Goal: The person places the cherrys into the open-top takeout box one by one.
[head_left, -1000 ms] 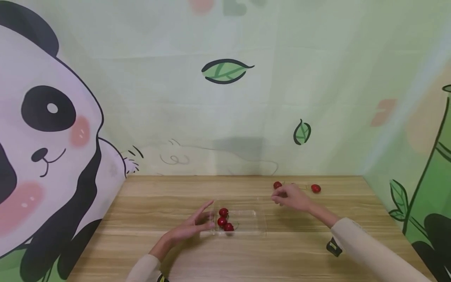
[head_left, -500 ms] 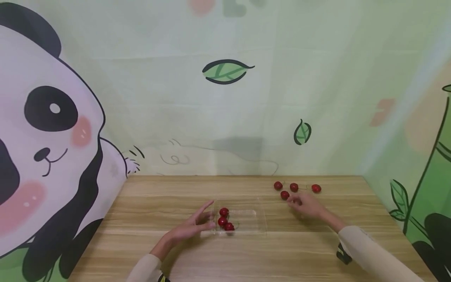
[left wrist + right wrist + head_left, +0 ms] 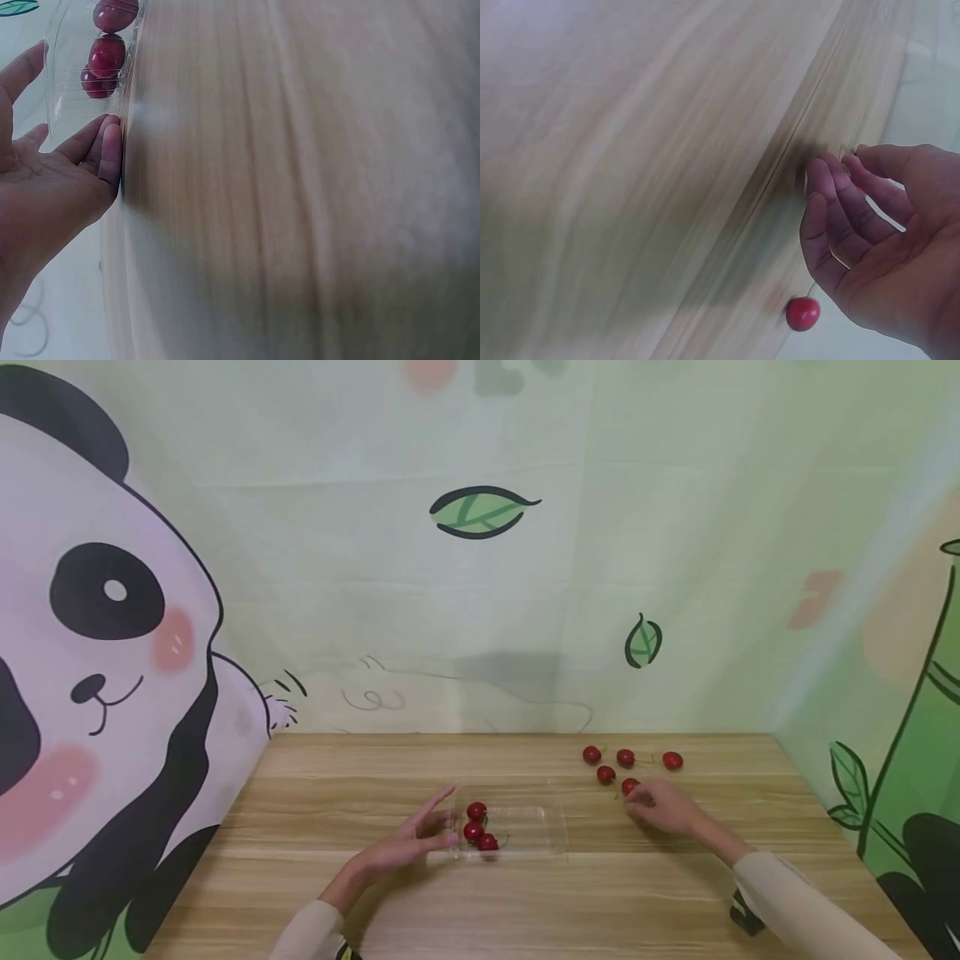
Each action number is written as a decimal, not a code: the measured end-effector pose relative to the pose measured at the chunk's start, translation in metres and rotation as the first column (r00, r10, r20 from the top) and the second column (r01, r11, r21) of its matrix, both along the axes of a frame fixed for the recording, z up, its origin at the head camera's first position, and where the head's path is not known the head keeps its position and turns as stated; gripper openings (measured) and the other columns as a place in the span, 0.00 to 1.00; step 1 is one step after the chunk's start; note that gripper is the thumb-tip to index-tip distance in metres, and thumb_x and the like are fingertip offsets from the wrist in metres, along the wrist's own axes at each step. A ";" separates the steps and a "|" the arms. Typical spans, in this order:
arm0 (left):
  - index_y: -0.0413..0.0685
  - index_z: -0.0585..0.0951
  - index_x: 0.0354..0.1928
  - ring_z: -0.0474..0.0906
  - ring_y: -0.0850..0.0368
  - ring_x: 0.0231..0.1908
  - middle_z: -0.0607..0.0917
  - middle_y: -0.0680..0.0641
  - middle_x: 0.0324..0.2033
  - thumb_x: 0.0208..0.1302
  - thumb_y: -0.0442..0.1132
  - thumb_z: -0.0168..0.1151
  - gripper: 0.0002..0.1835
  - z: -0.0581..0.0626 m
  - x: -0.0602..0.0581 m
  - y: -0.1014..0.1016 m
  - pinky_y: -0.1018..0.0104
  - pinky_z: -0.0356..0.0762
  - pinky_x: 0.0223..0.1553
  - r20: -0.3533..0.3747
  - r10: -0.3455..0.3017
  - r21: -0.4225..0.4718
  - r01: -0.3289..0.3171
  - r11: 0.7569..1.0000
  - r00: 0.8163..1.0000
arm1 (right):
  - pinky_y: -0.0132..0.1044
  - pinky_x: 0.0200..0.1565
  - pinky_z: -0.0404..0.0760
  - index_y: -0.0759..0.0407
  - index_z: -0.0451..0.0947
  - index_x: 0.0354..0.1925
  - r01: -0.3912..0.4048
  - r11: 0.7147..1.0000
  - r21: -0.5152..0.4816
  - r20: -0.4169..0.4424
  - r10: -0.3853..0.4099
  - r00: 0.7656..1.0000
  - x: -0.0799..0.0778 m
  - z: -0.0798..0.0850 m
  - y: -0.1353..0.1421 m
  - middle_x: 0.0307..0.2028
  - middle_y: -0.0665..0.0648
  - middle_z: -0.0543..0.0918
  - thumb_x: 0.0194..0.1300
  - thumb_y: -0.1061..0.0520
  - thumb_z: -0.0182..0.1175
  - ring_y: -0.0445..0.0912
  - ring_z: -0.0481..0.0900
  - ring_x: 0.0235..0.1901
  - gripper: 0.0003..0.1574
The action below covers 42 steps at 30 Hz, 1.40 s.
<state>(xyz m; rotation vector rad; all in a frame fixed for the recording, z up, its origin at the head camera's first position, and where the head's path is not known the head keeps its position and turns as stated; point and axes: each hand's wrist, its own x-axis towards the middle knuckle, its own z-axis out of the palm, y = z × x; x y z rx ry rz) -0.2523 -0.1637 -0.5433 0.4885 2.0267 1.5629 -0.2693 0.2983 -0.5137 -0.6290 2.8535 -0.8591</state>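
Observation:
My left hand (image 3: 399,845) rests at the left end of a clear plastic container (image 3: 553,835), thumb and forefinger spread along that end. Inside, three dark red cherries (image 3: 473,832) with thin stems sit bunched at the left; the left wrist view shows them through the container wall (image 3: 61,112). On the right, my right hand (image 3: 666,807) pinches at a cherry (image 3: 630,786) low over the wooden table, its fingers partly covering the fruit. In the right wrist view the fingers of the right hand (image 3: 877,217) are curled towards the thumb, with a thin stem by the tips.
Beyond the right hand lie several loose cherries: one at the left (image 3: 592,755), one in the middle (image 3: 626,758), one at the right (image 3: 672,761) and a nearer one (image 3: 606,775). The wooden table (image 3: 480,910) ends at a printed cloth backdrop (image 3: 360,568).
My right hand has moved right and a little nearer, away from the loose cherries on the left, uncovering them. The left hand and the container have stayed in place.

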 end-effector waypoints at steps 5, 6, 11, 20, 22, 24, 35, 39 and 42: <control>0.64 0.42 0.83 0.52 0.33 0.78 0.58 0.33 0.78 0.75 0.47 0.59 0.46 0.000 0.000 -0.002 0.24 0.46 0.73 -0.003 -0.002 0.003 0.002 1.000 1.000 | 0.31 0.34 0.83 0.68 0.85 0.42 0.014 1.000 -0.013 0.016 -0.014 1.000 0.000 -0.004 0.010 0.35 0.59 0.89 0.68 0.61 0.63 0.44 0.85 0.33 0.10; 0.64 0.42 0.83 0.52 0.33 0.78 0.58 0.33 0.78 0.75 0.47 0.59 0.46 -0.001 0.000 -0.003 0.24 0.46 0.73 -0.004 -0.002 0.003 0.002 1.000 1.000 | 0.30 0.34 0.83 0.67 0.85 0.42 0.014 1.000 -0.013 0.013 -0.014 1.000 0.000 -0.006 0.011 0.35 0.58 0.89 0.68 0.61 0.63 0.44 0.85 0.33 0.10; 0.64 0.42 0.83 0.52 0.32 0.78 0.58 0.34 0.78 0.75 0.47 0.60 0.46 -0.001 0.000 -0.004 0.23 0.46 0.73 0.000 -0.002 0.005 0.002 1.000 1.000 | 0.34 0.36 0.84 0.66 0.85 0.41 0.051 0.999 -0.010 0.006 -0.051 0.999 -0.001 -0.008 0.016 0.36 0.58 0.90 0.65 0.60 0.67 0.46 0.85 0.35 0.09; 0.65 0.42 0.83 0.53 0.34 0.78 0.59 0.35 0.78 0.74 0.49 0.61 0.47 -0.002 -0.002 -0.003 0.24 0.46 0.73 -0.004 0.002 -0.001 -0.002 1.000 1.000 | 0.40 0.37 0.86 0.66 0.86 0.39 0.200 0.979 -0.049 -0.066 -0.203 0.977 0.000 -0.014 0.019 0.34 0.60 0.90 0.63 0.61 0.69 0.48 0.86 0.33 0.08; 0.65 0.42 0.83 0.53 0.34 0.78 0.59 0.36 0.78 0.74 0.49 0.61 0.47 -0.001 -0.002 -0.003 0.24 0.46 0.73 -0.002 0.005 -0.005 -0.005 1.000 1.000 | 0.39 0.36 0.86 0.67 0.85 0.39 0.226 0.972 -0.066 -0.069 -0.230 0.971 -0.002 -0.017 0.020 0.34 0.62 0.90 0.63 0.61 0.69 0.49 0.86 0.33 0.09; 0.65 0.42 0.83 0.53 0.33 0.78 0.59 0.36 0.78 0.74 0.49 0.61 0.47 -0.001 -0.002 -0.003 0.24 0.47 0.73 -0.003 0.005 -0.005 -0.005 1.000 1.000 | 0.35 0.35 0.85 0.69 0.85 0.41 0.244 0.966 -0.084 -0.060 -0.249 0.967 -0.004 -0.018 0.021 0.35 0.64 0.90 0.64 0.60 0.68 0.50 0.87 0.33 0.11; 0.66 0.43 0.83 0.53 0.32 0.78 0.59 0.35 0.78 0.74 0.49 0.60 0.46 -0.002 -0.002 -0.002 0.23 0.49 0.72 0.002 0.000 -0.003 0.000 1.000 1.000 | 0.27 0.26 0.80 0.74 0.84 0.43 0.278 0.949 -0.151 0.040 -0.275 0.961 -0.006 -0.021 0.023 0.33 0.67 0.90 0.66 0.63 0.66 0.45 0.85 0.26 0.13; 0.66 0.43 0.83 0.53 0.32 0.78 0.59 0.35 0.78 0.74 0.48 0.60 0.46 -0.002 -0.002 -0.002 0.23 0.48 0.72 0.001 0.000 -0.004 0.000 1.000 1.000 | 0.27 0.26 0.81 0.77 0.83 0.44 0.268 0.946 -0.181 0.070 -0.260 0.963 -0.005 -0.021 0.026 0.33 0.67 0.89 0.69 0.64 0.63 0.43 0.84 0.26 0.13; 0.66 0.43 0.83 0.53 0.32 0.78 0.59 0.34 0.78 0.74 0.48 0.61 0.46 -0.002 -0.002 -0.001 0.23 0.48 0.73 0.001 0.002 -0.002 -0.002 1.000 1.000 | 0.28 0.27 0.81 0.78 0.83 0.44 0.262 0.943 -0.205 0.088 -0.249 0.964 -0.005 -0.020 0.029 0.33 0.67 0.89 0.71 0.64 0.61 0.43 0.84 0.26 0.14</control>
